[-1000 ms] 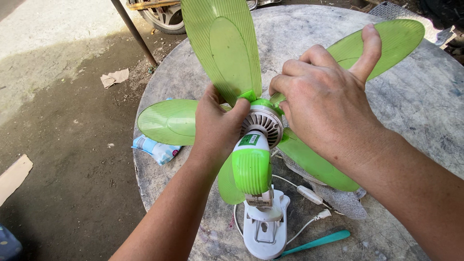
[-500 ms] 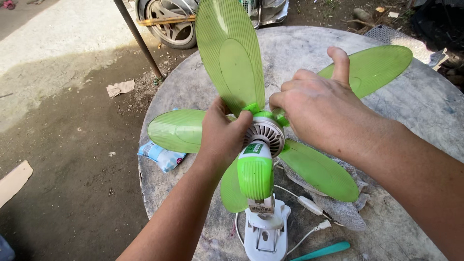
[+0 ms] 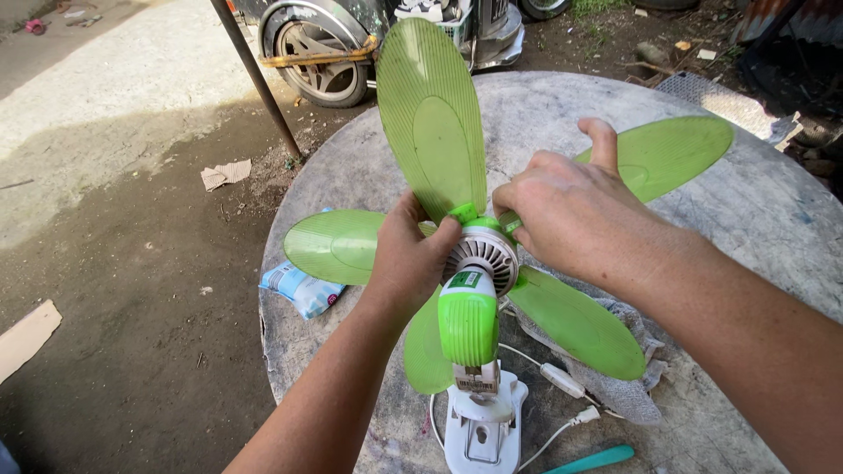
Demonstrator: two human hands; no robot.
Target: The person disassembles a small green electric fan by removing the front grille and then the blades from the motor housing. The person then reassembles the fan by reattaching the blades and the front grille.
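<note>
the fan (image 3: 470, 307), a small green one with five blades and no guard, lies on its back on the round table (image 3: 764, 211), its white clip base (image 3: 479, 426) toward the person and the blades spread over the tabletop. the left hand (image 3: 408, 263) is closed around the hub side of the motor housing, fingers curled in at the root of the blades. the right hand (image 3: 571, 211) is folded over the hub from the other side, thumb raised, gripping near the root of the right blade (image 3: 659, 154); what its fingertips do underneath cannot be told. judging by this, the work is at the hub and mid-way: the guard is already off, the blades are still seated on the shaft, and nothing has been lifted free. a grey rag (image 3: 615, 386) lies under the lower right blade, the white cord (image 3: 562, 382) with its inline switch curls beside the base, and a teal handle (image 3: 593, 458) lies at the table's near edge. a blue packet (image 3: 303, 290) sits at the table's left rim, and a wheel (image 3: 316, 53) stands beyond on the ground.
</note>
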